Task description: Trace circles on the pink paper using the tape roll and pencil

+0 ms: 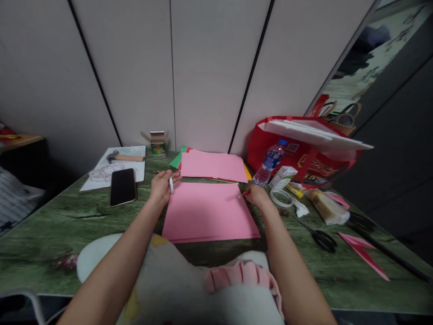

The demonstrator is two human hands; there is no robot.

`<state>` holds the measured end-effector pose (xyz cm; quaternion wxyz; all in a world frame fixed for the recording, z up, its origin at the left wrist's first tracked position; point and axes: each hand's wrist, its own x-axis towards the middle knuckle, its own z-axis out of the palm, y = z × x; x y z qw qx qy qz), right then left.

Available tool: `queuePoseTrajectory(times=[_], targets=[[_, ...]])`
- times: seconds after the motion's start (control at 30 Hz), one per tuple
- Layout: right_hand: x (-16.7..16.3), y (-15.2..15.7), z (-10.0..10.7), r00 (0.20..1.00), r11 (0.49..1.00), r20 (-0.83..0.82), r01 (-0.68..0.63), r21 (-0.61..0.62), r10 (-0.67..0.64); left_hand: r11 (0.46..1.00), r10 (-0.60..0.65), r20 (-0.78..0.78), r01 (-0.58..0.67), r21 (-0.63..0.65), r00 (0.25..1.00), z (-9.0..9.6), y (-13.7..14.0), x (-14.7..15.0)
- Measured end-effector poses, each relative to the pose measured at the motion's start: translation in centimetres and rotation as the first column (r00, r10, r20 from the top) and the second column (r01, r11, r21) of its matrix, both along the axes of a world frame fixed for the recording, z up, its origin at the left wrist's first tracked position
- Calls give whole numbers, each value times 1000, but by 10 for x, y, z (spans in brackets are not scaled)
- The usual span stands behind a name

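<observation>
Pinching red tool [246,192] in right hand [258,197] at edge of pink paper [206,212] — touching white strip [171,185] with left hand [160,186] opposite — cannot tell whether gripping.

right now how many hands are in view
2: the left hand is by the far left corner of the front pink sheet; the right hand is by its far right corner, holding a small red thing. No others show.

Smooth matt paper sheet [209,211], glossy plastic bottle [270,163], wooden hammer handle [130,158]
</observation>
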<state>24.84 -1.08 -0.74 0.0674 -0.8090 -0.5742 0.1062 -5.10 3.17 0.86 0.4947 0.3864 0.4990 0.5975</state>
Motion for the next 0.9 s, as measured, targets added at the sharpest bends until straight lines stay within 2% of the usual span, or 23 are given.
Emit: queuePoseTrajectory(times=[0.03, 0.07, 0.1, 0.13, 0.2, 0.23, 0.27, 0.4, 0.5, 0.6, 0.77, 0.9], targets=[[-3, 1, -1, 1000, 1000, 0, -12, -9, 12, 1000, 15, -26, -14, 21, 1000, 1, -1, 0], [-6, 1, -2, 1000, 1000, 1, -21, -16, 21, 999, 29, -134, -24, 44, 991, 1, -2, 0], [-8, 1, -2, 1000, 999, 2, -30, -21, 30, 998, 43, -306, -25, 61, 951, 1, -4, -1], [-10, 2, -3, 999, 999, 2, -36, -25, 36, 997, 51, -500, -20, 68, 864, 0, -5, -1], [-12, 2, -3, 999, 999, 5, -41, -31, 42, 999, 45, -794, -6, 53, 606, -3, -8, -4], [-12, 2, -3, 999, 999, 8, -41, -32, 41, 999, 33, -860, -6, 35, 509, -4, -9, -5], [-13, 2, -3, 999, 999, 11, -38, -33, 39, 1000, 21, -891, -7, 20, 453, -5, -10, -6], [-14, 2, -2, 1000, 1000, 21, -9, -23, 10, 999, -36, -951, -15, -43, 308, -9, -12, -9], [-14, 0, 1, 1000, 1000, 21, 21, 0, -21, 996, -83, -969, -5, -86, 232, -11, -11, -9], [-13, -4, 7, 998, 997, 20, 64, 42, -64, 994, -104, -977, -10, -107, 187, -13, -9, -9], [-12, -8, 13, 992, 980, 7, 122, 160, -124, 993, -115, -982, -10, -118, 151, -12, -9, -9], [-10, -8, 14, 996, 964, -27, 85, 253, -81, 993, -114, -984, -17, -118, 137, -12, -10, -9]])
